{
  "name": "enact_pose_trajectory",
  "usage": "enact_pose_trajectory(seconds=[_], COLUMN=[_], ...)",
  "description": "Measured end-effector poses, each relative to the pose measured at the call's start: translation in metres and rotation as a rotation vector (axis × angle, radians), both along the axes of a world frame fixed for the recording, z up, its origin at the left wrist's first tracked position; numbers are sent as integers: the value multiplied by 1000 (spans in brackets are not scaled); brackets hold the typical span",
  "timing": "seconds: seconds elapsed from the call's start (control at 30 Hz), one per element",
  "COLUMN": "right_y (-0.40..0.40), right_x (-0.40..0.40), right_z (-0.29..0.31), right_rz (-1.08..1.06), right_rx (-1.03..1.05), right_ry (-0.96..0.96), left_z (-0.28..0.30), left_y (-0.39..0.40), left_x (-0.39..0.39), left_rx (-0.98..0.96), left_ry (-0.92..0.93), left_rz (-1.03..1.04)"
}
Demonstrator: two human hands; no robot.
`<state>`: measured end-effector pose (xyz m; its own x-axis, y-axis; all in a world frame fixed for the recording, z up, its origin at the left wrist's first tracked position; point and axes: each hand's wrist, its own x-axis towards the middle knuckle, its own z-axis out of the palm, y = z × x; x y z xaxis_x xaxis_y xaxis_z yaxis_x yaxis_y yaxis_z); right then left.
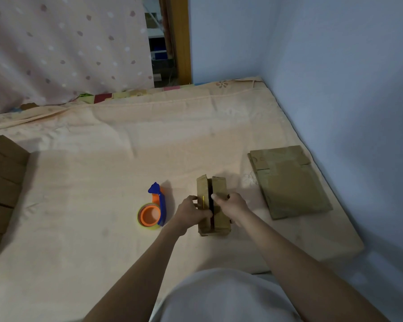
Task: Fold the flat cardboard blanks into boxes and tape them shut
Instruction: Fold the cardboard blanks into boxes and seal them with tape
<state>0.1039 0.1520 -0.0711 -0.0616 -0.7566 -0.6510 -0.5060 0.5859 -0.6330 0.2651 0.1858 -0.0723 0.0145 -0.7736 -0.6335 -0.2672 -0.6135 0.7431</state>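
Now both the left hand [191,211] and right hand [230,205] seemingly grip the box [213,205] flaps; the tape dispenser [153,210] lies left of it.

peach bedsheet [126,140] | dotted curtain [63,47] rear left | blue wall [335,66] right

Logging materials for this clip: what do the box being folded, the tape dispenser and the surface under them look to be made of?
The box: brown matte cardboard, with stiff flaps and creased folds. The tape dispenser: glossy moulded plastic, blue handle and orange core, around a roll of seemingly clear yellowish tape. The surface: soft peach fabric, faintly flower-printed and wrinkled, probably a sheet over a mattress.
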Motion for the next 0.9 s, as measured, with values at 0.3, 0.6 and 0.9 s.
enact_pose_trajectory(seconds=[0.3, 0.6, 0.9], right_y=[1, 6, -2], right_x=[-6, -64, -50], right_z=[8, 16, 27], right_rz=[77, -149, 200], right_rx=[-12, 208, -217], right_ry=[-7, -535, 81], left_z=[5, -6, 0], left_y=[11, 25, 14], left_x=[24, 50, 49], left_rx=[77, 69, 14], left_ry=[411, 507, 427], left_rz=[90, 231, 246])
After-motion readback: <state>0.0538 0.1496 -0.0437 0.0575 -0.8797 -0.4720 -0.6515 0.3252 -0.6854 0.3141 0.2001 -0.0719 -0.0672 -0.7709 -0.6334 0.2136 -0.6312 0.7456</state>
